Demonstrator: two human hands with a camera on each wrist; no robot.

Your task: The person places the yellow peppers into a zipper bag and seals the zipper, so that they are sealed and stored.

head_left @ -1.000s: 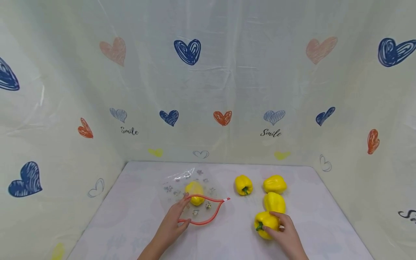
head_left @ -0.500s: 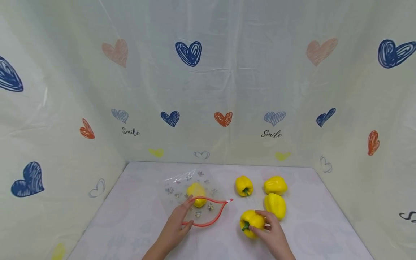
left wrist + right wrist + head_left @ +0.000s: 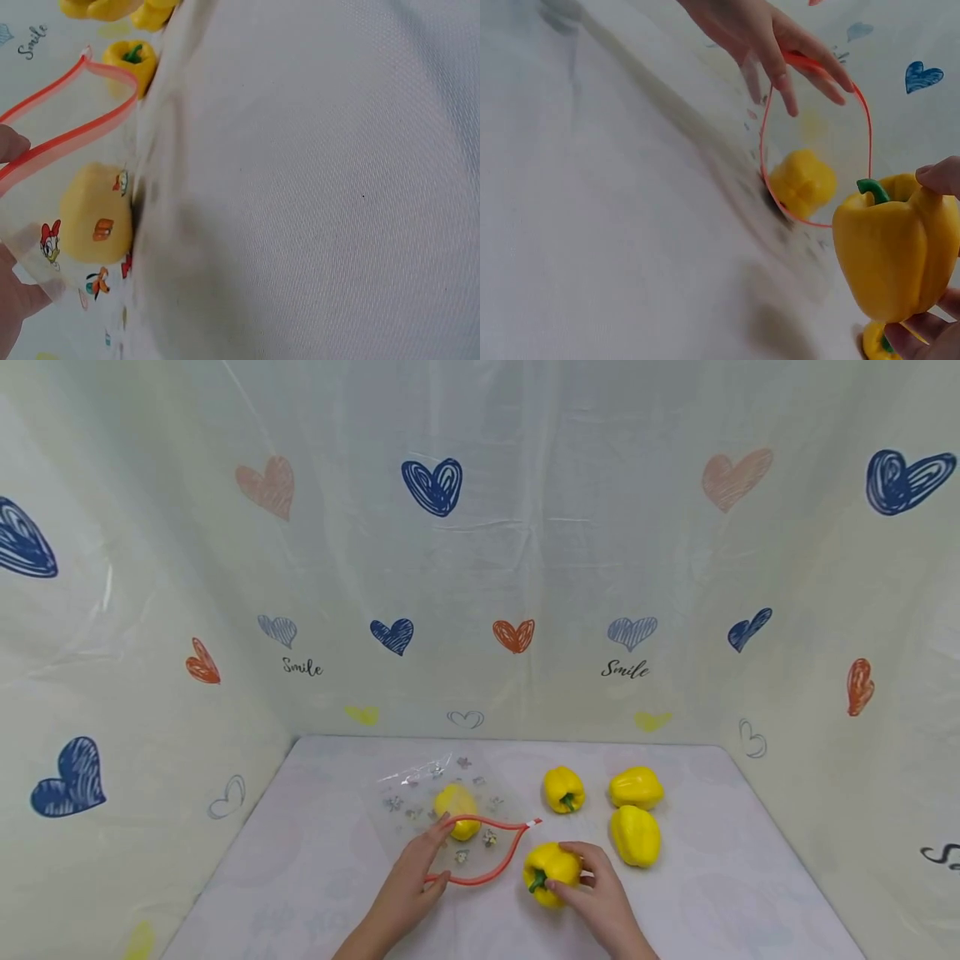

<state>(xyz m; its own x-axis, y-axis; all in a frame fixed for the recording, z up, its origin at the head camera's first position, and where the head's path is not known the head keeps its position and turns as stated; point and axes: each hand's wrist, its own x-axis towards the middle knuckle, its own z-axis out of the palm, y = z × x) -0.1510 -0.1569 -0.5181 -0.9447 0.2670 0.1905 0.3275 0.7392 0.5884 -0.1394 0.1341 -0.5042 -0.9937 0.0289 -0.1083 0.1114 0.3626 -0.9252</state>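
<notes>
My left hand [image 3: 412, 877] holds a clear zip bag [image 3: 491, 872] at its red-edged mouth, fingers spread so the mouth gapes toward the right. Inside the bag lies one yellow bell pepper [image 3: 465, 828]; its shape shows through the printed film [image 3: 49, 244] in the left wrist view. My right hand [image 3: 602, 893] grips another yellow bell pepper [image 3: 555, 864] between thumb and fingers, just right of the bag's mouth. That pepper's green stem [image 3: 874, 190] points toward the bag in the head view. Part of the left palm is hidden in the wrist views.
Beyond and right of the held pepper, three more yellow bell peppers rest on the pale table cover [image 3: 720, 860]: one [image 3: 563, 789] behind the bag's mouth, one [image 3: 636, 787] at the back right, one [image 3: 636, 837] before it. A heart-printed curtain [image 3: 517, 552] surrounds the table.
My right hand has carried its pepper leftward, away from the other peppers and close to the bag's mouth. The left hand and the bag have shifted slightly right.
</notes>
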